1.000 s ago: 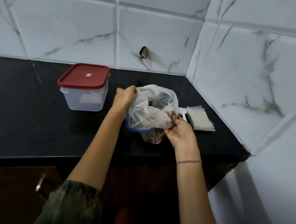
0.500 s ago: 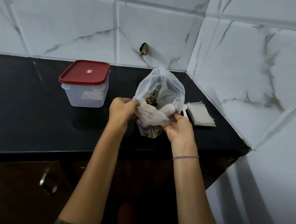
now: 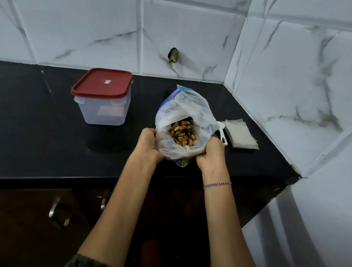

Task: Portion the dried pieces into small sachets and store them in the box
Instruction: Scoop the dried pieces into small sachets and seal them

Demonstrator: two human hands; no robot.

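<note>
Now, bag [image 3: 184, 107] (dried pieces [image 3: 182, 132] inside), left hand [image 3: 149, 145] and right hand [image 3: 210, 153] curled round its sides

The tabletop [image 3: 48, 143] is a dark, glossy black slab running into the corner of the room. Towards the back left stands a clear plastic box [image 3: 105, 111] with its red lid [image 3: 102, 82] on. Near the front edge a plastic bag [image 3: 184, 105] stands open-mouthed, dried pieces [image 3: 182, 131] showing inside. Just beside it on the right lies a white scoop [image 3: 222, 133], and touching that, a flat stack of pale sachets [image 3: 241, 134] by the right edge.
</note>
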